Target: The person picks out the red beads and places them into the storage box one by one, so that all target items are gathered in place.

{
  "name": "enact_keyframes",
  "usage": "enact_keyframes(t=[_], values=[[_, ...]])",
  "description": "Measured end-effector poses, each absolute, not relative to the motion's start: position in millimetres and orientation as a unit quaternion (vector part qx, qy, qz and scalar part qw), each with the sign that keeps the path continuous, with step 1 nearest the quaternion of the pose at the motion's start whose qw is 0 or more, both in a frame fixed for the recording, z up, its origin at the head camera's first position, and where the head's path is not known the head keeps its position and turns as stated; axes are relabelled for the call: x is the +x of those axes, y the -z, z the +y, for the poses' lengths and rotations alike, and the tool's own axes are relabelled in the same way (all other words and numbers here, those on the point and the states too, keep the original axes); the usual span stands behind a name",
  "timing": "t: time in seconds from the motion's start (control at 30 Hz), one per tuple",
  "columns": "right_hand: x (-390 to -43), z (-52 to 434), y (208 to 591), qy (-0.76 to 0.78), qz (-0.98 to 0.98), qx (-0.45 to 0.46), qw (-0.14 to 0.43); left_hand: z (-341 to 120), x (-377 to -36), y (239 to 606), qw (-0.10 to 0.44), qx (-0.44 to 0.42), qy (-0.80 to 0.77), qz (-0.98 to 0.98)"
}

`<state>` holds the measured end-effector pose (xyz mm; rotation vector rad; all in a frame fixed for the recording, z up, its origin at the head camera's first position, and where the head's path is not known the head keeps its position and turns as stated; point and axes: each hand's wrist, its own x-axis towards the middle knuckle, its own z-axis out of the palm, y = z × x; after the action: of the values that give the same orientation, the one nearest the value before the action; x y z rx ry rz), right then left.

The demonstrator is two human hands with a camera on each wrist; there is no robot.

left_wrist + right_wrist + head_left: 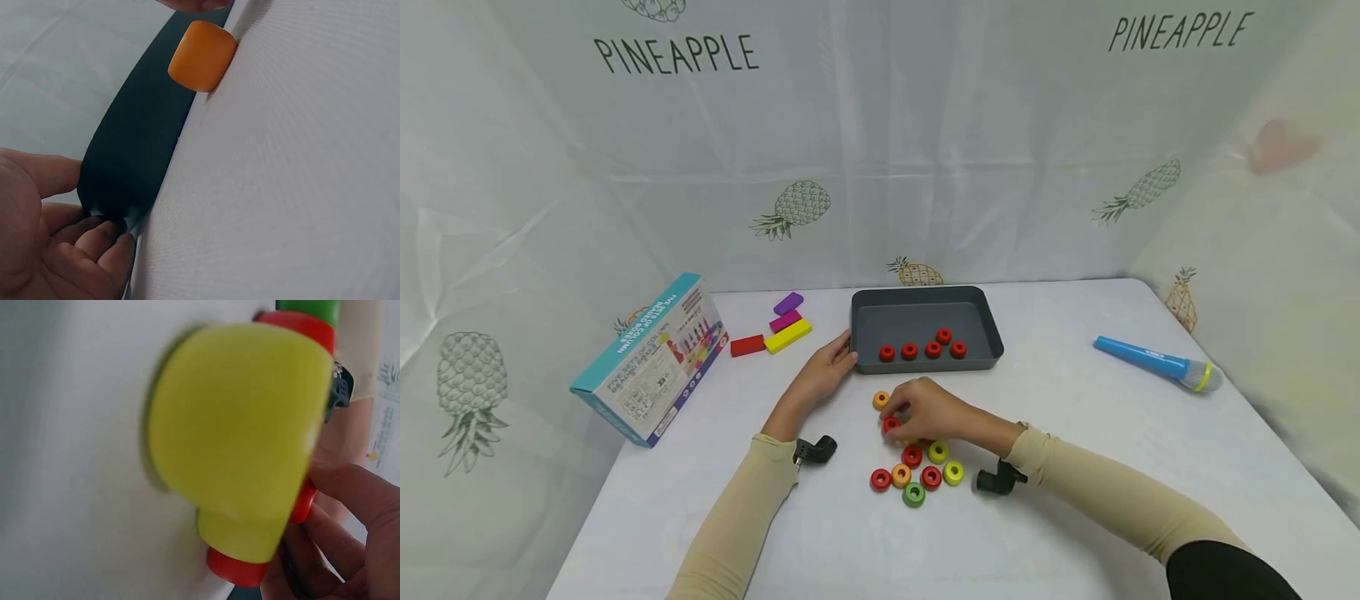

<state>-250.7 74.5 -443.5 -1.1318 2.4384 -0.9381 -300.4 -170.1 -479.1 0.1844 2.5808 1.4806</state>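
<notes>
A dark grey tray (917,312) holds several red ring beads (933,349) along its front side. My left hand (822,372) grips the tray's front left corner; in the left wrist view the thumb lies against the wall and the other fingers curl at the corner. Just in front of the tray, my right hand (928,410) pinches a red ring bead (891,424) between thumb and fingers. An orange ring bead (881,400) sits beside its fingertips. Below that hand lie loose red, yellow (953,473), orange (901,476) and green (913,494) ring beads.
A teal and white box (655,358) stands at the left. Near it lie red (747,346), yellow (788,336), magenta and purple (788,303) blocks. A blue microphone (1157,364) lies at the right. Behind the white table (1075,533) hangs a pineapple-print curtain (970,167).
</notes>
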Motion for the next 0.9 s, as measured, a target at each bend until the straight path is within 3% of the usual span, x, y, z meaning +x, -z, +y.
enact_keyframes(t=[0.9], values=[[-265.9,70.8,419.8,0.315,0.843,-0.42,0.119,-172.0,-300.5,478.3,0.078,0.073,-0.5,0.859]])
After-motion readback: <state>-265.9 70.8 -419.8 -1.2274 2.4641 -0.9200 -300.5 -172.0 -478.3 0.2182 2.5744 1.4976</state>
